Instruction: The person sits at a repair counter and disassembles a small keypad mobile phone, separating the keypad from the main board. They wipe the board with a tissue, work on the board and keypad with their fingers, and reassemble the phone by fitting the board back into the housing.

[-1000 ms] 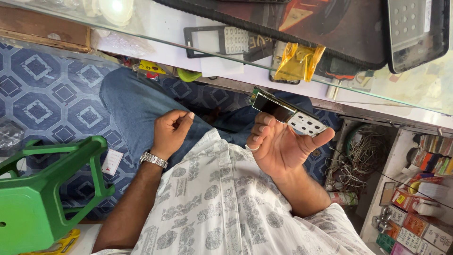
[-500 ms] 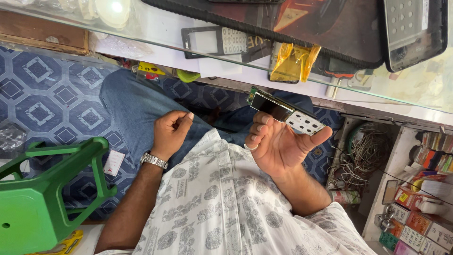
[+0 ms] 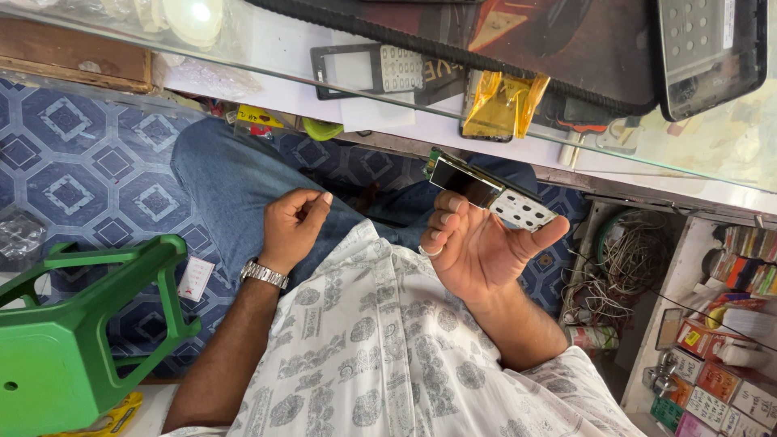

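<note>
My right hand (image 3: 477, 251) is palm up in front of my chest, holding a bare phone board (image 3: 490, 194) with a dark screen and a white keypad sheet. The board lies across my fingertips, and my thumb sticks out to the right. My left hand (image 3: 293, 226), with a metal wristwatch (image 3: 264, 274) on it, rests on my thigh in blue jeans (image 3: 227, 178). Its fingers are curled and the thumb touches the forefinger. I cannot tell whether something small is pinched there.
A glass counter (image 3: 566, 137) runs across the top, bearing a phone front cover (image 3: 368, 71), a yellow-wrapped part (image 3: 502, 105) and a dark device (image 3: 708, 48). A green plastic stool (image 3: 73, 332) stands at lower left. Tangled wires (image 3: 611, 267) and small boxes (image 3: 720, 364) fill shelves on the right.
Both hands stay almost where they were. The right hand with the board has barely shifted, and the left hand remains curled on the thigh.
</note>
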### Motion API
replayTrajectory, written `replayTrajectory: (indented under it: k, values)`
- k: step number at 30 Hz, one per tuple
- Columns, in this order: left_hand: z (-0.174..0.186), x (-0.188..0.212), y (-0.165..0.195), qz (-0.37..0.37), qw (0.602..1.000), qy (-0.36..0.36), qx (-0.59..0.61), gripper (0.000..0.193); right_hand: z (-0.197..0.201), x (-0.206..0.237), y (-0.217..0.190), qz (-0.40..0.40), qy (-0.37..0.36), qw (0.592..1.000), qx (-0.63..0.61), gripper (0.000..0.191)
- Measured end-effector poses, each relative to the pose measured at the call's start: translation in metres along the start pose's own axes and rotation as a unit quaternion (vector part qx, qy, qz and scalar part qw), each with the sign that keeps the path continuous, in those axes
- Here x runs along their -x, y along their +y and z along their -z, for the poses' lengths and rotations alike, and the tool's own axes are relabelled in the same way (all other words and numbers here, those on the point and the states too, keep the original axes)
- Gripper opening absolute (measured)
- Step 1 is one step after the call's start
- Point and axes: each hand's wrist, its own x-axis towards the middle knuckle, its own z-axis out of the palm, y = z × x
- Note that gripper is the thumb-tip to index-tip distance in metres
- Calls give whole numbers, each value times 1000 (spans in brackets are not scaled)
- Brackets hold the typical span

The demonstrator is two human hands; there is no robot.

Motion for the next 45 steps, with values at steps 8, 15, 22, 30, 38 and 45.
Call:
replayTrajectory:
  k: [8,15,22,30,38,45]
  values:
    - [3,-3,-1,2,1000,-3,2,16,1,-2,2,3,-3,1000,0,89]
    - [6,-6,-1,-5,1000,-3,0,16,2,-5,4,3,-2,1000,-2,88]
    - [7,-8,-2,-8,1000,-8,1,16,1,-7,5,5,-2,1000,0,88]
    - [8,-10,-2,-6,1000,-5,-3,15,3,-9,5,6,-6,1000,6,89]
    - [9,-9,-1,-2,1000,-5,0,16,4,-7,5,4,-8,1000,6,90]
    - [9,-7,-2,0,1000,-6,2,15,2,-7,6,4,-3,1000,8,90]
